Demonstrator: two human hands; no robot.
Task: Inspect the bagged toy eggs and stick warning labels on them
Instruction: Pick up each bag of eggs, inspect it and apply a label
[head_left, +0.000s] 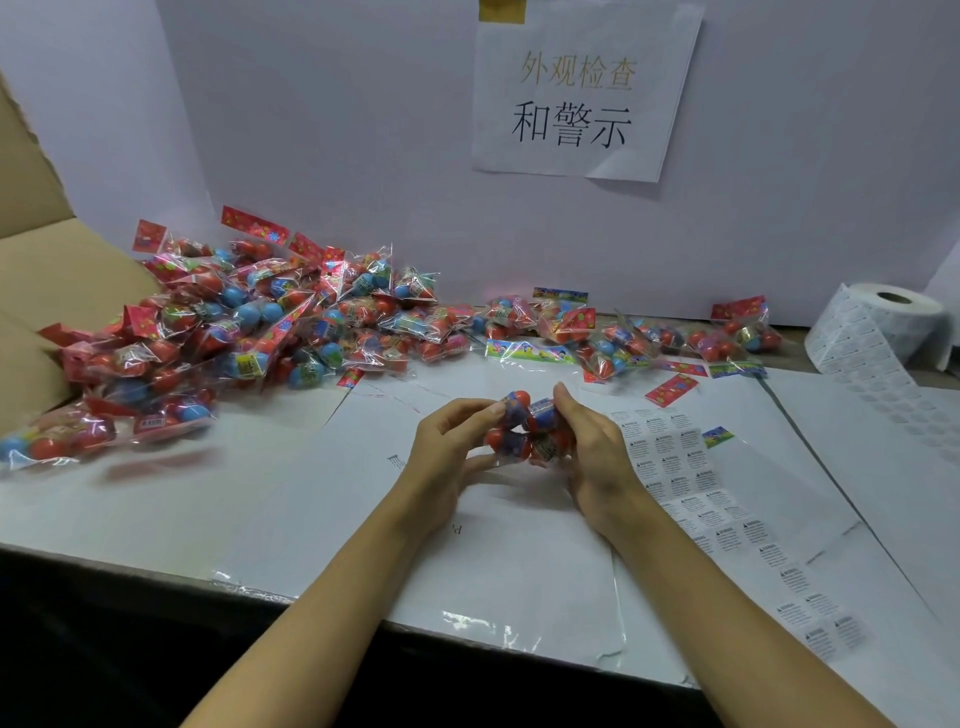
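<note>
We are at a factory packing and inspection station: a printed Chinese sign (584, 98) is taped to the white partition, a heap of bagged toy eggs (244, 322) spills from a cardboard carton (47, 270), and a roll of warning labels (878, 327) sits on the paper-covered surface (260, 499).

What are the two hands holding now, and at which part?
Both hold one bag of toy eggs: the left hand grips its left side, the right hand its right side, fingers curled around the eggs.

Glossy clear plastic bags (270, 322) hold smooth plastic eggs; matt paper label roll (883, 322); brown matt cardboard box (47, 270)
</note>
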